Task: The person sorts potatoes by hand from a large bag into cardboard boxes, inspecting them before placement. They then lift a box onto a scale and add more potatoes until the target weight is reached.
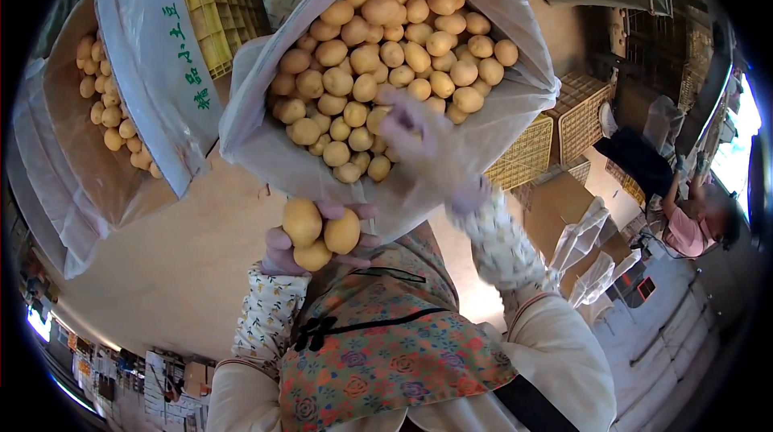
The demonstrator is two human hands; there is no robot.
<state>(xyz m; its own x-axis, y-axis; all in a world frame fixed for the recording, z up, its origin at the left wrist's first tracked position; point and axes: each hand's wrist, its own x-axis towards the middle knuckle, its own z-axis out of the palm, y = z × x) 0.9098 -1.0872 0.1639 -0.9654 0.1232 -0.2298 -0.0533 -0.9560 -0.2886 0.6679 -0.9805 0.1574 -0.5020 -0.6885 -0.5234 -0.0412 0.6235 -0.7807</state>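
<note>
Three potatoes (312,232) rest in my gloved left hand (281,252), its fingers curled round them in front of the apron. My gloved right hand (423,138), smeared by motion, reaches over the near right part of a large pile of potatoes (394,53); the blur hides how its fingers stand. A white plastic liner (515,102) surrounds this pile, its edges folded outward.
To the left stands another lined box of potatoes (109,98), with green writing on its flap. Yellow crates (217,17) stand behind it, and more crates (581,114) are at the right. An open cardboard box (561,198) sits nearer. Another person (684,227) works at the far right.
</note>
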